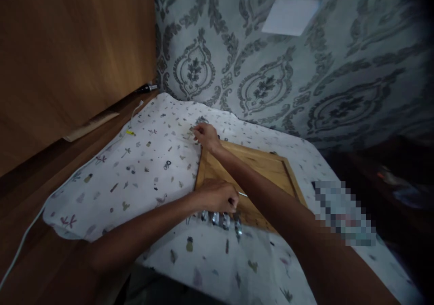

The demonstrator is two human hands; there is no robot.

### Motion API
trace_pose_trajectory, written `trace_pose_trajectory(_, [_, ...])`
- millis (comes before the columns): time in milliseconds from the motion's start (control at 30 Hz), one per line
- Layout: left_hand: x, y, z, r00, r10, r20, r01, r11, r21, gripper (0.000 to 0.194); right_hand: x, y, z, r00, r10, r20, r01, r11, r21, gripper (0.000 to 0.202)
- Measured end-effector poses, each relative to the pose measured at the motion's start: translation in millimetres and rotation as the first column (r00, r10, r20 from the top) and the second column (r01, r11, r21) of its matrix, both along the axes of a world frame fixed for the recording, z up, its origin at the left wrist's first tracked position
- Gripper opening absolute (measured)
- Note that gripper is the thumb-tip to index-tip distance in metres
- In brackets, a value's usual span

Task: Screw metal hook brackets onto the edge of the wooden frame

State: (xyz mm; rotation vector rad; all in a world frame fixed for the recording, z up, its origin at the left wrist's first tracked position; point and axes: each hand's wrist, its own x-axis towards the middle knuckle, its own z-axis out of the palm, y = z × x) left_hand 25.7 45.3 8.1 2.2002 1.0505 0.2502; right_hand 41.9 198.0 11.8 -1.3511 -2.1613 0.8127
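Note:
A wooden panel with a raised frame, like a small cabinet door, lies on the printed cloth. My left hand is closed over its near left part. A thin pale rod sticks out beside the left fingers and seems held there; its other end is hidden. Just below this hand, several shiny metal pieces sit in a row along the panel's near edge. My right arm crosses the panel, and my right hand is beyond its far left corner, fingers bent together beside a little heap of small metal parts. Whatever they pinch is too small to make out.
The printed white cloth covers the table. At left, a white cable with a yellow tag runs along its edge. A dark bottle-like object lies near the wooden cabinet. A blurred-out object lies at right.

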Motion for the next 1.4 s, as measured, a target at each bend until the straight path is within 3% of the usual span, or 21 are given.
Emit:
trace_pose_trajectory(167, [-0.3,1.9,-5.8,0.999,-0.006,0.048,0.008,0.999,-0.041,0.010,75.5,-58.0,27.0,0.968,-0.025,-0.251,0.028,1.000,0.010,0.017])
trace_pose_trajectory(267, [-0.7,2.1,-5.6,0.998,-0.001,0.061,0.004,0.999,-0.052,0.009,125.0,-106.1,34.4,0.922,0.063,-0.383,-0.053,0.998,0.037,0.027])
trace_pose_trajectory(367, [-1.4,0.7,-3.2,0.998,0.001,0.059,0.002,0.998,-0.061,0.012,163.7,-146.2,29.8,0.938,0.068,-0.339,-0.081,0.996,-0.025,0.041])
trace_pose_trajectory(500, [-2.2,0.0,-3.2,0.997,-0.009,0.078,0.013,0.998,-0.053,0.012,193.0,-175.8,11.5,0.960,0.043,-0.277,-0.085,0.986,-0.142,0.043])
trace_pose_trajectory(633, [-2.9,1.1,-5.4,0.995,-0.006,0.104,0.014,0.998,-0.067,0.011,203.5,-185.3,-5.9,0.982,0.075,-0.175,-0.099,0.986,-0.133,0.033])
trace_pose_trajectory(767, [-3.3,1.1,-5.6,0.992,-0.021,0.123,0.030,0.997,-0.075,0.013,205.1,-186.3,-12.8,0.991,0.127,-0.049,-0.130,0.988,-0.079,0.022])
trace_pose_trajectory(1067, [-3.0,1.3,-6.4,0.994,-0.021,0.107,0.029,0.997,-0.074,0.011,202.3,-187.6,-5.4,0.961,0.232,0.151,-0.227,0.973,-0.051,0.013])
trace_pose_trajectory(1400, [-2.3,1.0,-4.0,0.994,-0.027,0.111,0.036,0.996,-0.079,0.014,193.6,-186.9,1.9,0.920,0.234,0.315,-0.216,0.972,-0.091,0.015])
